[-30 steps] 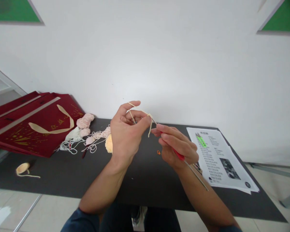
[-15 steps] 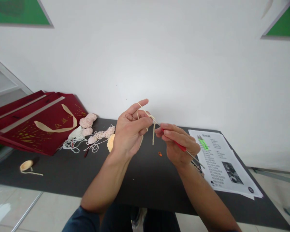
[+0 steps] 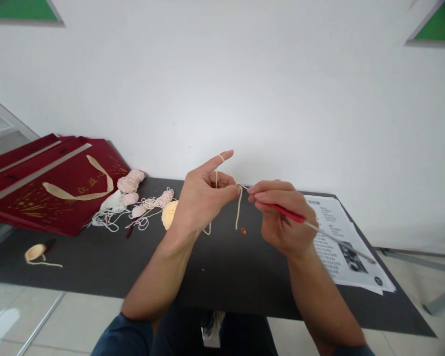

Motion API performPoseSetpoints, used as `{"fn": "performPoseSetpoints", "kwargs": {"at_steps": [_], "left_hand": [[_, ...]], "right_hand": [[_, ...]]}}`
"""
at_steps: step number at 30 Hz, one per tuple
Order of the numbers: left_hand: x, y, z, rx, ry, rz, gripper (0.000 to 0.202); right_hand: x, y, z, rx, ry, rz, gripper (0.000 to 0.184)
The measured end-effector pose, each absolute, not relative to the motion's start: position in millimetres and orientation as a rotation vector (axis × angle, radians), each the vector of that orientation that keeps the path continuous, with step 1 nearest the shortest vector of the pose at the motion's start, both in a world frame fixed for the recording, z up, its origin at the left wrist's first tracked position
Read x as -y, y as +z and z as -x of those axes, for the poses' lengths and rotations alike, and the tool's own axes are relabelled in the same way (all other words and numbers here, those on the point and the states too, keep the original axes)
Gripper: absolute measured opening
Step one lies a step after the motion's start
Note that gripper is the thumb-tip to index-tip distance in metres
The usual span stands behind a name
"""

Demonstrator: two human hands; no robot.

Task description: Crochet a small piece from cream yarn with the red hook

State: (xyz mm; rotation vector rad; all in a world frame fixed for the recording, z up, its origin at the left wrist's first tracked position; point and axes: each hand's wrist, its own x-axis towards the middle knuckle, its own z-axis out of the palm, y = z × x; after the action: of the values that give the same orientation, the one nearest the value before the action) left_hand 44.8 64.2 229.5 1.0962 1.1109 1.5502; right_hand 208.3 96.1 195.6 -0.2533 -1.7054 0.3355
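My left hand [image 3: 203, 200] pinches a strand of cream yarn [image 3: 238, 210] between thumb and fingers, its index finger raised with the yarn looped over it. A loose tail of the yarn hangs below the pinch. My right hand [image 3: 285, 212] is closed around the red grip of a crochet hook [image 3: 289, 213], whose metal shaft sticks out behind over the papers. The hook's tip meets the yarn beside my left fingertips; the exact loop there is too small to make out. A yellow ball of yarn [image 3: 169, 215] sits partly behind my left wrist.
Dark red gift bags [image 3: 59, 188] stand at the left, beside pink yarn balls [image 3: 130, 182] and tangled white yarn [image 3: 111, 210]. A small cream crocheted piece [image 3: 35, 252] lies front left. An orange stitch marker [image 3: 244, 230] rests mid-table. Printed sheets [image 3: 330, 269] lie at right, against the wall side.
My right hand has shifted right and turned, swinging the hook's rear end out over the papers. The left index finger and thumb are spread wider. The view has moved slightly.
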Motion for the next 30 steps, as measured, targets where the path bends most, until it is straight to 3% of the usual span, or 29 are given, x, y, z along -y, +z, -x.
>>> {"fn": "performPoseSetpoints", "kwargs": {"at_steps": [5, 12, 21, 30], "left_hand": [[-62, 226, -51, -1.245, 1.659, -1.237, 0.068], [-62, 225, -54, -1.072, 1.728, -1.296, 0.061], [-70, 222, -40, -0.709, 1.401, -1.137, 0.058], [-68, 225, -38, -0.586, 1.3, -1.063, 0.055]], "right_hand": [[-82, 199, -208, 1.784, 0.117, 0.324, 0.031], [-73, 212, -202, 1.427, 0.577, 0.524, 0.004], [-81, 217, -215, 1.336, 1.019, 0.481, 0.012], [-81, 219, -210, 1.284, 1.141, 0.386, 0.013]]}}
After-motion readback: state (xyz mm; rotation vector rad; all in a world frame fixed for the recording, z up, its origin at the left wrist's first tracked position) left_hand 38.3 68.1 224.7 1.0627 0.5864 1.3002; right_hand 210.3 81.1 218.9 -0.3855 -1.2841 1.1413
